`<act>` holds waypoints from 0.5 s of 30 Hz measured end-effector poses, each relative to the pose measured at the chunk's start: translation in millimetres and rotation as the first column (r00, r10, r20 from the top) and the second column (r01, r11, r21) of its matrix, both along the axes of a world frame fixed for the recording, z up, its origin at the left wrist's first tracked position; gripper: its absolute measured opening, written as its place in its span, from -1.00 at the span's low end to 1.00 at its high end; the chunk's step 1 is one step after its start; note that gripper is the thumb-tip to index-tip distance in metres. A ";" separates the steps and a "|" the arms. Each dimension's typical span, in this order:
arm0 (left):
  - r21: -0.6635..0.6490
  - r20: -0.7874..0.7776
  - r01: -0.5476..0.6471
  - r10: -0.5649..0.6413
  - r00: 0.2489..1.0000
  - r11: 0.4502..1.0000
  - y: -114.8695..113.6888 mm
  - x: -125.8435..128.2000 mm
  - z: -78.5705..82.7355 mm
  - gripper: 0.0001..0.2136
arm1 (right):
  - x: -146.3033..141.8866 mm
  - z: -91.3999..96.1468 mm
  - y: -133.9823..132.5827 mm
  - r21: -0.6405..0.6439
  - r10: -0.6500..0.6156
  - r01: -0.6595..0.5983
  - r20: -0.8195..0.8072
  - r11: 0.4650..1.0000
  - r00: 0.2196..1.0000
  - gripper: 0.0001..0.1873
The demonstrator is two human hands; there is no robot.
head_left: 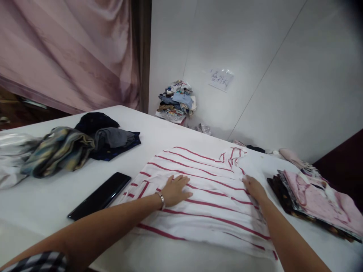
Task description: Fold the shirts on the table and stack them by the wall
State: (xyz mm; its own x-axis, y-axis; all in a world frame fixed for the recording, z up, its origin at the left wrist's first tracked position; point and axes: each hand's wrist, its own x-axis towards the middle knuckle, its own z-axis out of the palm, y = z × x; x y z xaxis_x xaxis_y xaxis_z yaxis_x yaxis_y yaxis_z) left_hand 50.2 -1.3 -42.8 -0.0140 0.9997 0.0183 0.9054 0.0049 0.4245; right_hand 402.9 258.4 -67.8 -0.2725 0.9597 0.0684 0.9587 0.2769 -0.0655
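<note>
A white shirt with red stripes (204, 219) lies spread on the white table in front of me, its collar (234, 156) toward the far side. My left hand (176, 190) rests palm down on the shirt's middle, fingers apart, with a bracelet on the wrist. A sleeve with a red-striped cuff (143, 189) lies partly under my left forearm. At the shirt's right edge, my right hand (255, 189) has its fingers drawn together on the fabric; the fingertips are partly hidden.
Left of the shirt lies a flat black glossy object (100, 196). Crumpled clothes, among them a plaid piece (58, 151) and dark ones (110, 138), lie farther left. Folded clothes are stacked on the right (320, 200). A clothes pile (177, 100) stands beyond the table by the wall.
</note>
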 end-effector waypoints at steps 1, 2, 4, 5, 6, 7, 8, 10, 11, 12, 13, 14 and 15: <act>0.008 0.014 -0.045 0.045 0.999 0.999 9.3 -5.9 4.2 -0.38 | -2.4 -4.6 -2.7 -0.008 0.008 -0.007 0.028 1.000 1.000 -0.50; 0.026 0.006 -0.095 0.094 0.996 0.995 20.9 -13.6 8.5 -0.40 | -4.1 -9.0 -5.7 -0.004 -0.002 0.002 0.053 1.000 0.999 -0.50; 0.075 -0.063 -0.183 0.188 0.980 0.980 49.6 -33.5 16.1 -0.44 | -6.1 -14.5 -11.5 0.028 -0.029 0.027 0.084 0.999 0.996 -0.50; 0.087 -0.100 -0.212 0.221 0.970 0.973 65.4 -44.8 19.0 -0.46 | -6.8 -15.0 -14.2 0.035 -0.031 0.028 0.093 0.999 0.995 -0.51; 0.086 -0.124 -0.238 0.248 0.961 0.967 81.3 -56.3 21.0 -0.47 | -7.5 -13.8 -16.6 0.031 -0.023 0.020 0.103 0.999 0.994 -0.52; 0.078 -0.140 -0.262 0.270 0.952 0.962 96.7 -67.2 22.0 -0.49 | -8.3 -11.2 -18.9 0.022 -0.006 0.004 0.115 1.000 0.993 -0.54; 0.070 -0.152 -0.281 0.289 0.945 0.957 111.0 -77.3 22.2 -0.50 | -9.4 -7.8 -21.1 0.013 0.012 -0.014 0.126 1.000 0.992 -0.57; 0.054 -0.172 -0.310 0.314 0.934 0.949 135.1 -94.5 19.7 -0.52 | -12.3 -0.5 -25.1 0.007 0.034 -0.035 0.130 0.999 0.991 -0.60; 0.048 -0.179 -0.313 0.317 0.932 0.948 144.5 -101.5 17.3 -0.52 | -13.9 2.5 -26.9 0.011 0.033 -0.035 0.121 0.999 0.992 -0.60; 0.041 -0.183 -0.310 0.312 0.932 0.950 152.0 -107.7 14.2 -0.52 | -15.4 4.7 -28.6 0.017 0.030 -0.032 0.109 0.999 0.994 -0.61; 0.033 -0.186 -0.302 0.303 0.935 0.953 157.5 -112.9 10.5 -0.52 | -16.7 6.3 -29.9 0.020 0.024 -0.026 0.097 0.999 0.995 -0.61; 0.026 -0.189 -0.296 0.295 0.937 0.955 161.3 -117.2 6.5 -0.51 | -17.5 7.5 -30.8 0.018 0.016 -0.018 0.084 1.000 0.996 -0.62; 0.021 -0.192 -0.291 0.289 0.938 0.957 163.5 -120.7 2.4 -0.51 | -17.8 8.7 -31.0 0.013 0.008 -0.009 0.067 1.000 0.998 -0.63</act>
State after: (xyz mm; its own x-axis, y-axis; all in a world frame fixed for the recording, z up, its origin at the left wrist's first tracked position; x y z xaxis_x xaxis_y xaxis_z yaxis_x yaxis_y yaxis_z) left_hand -70.6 162.2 -40.5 -0.3003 0.9529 0.0414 0.9282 0.2820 0.2429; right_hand 385.1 227.4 -59.1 -0.2850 0.9565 0.0625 0.9584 0.2854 0.0027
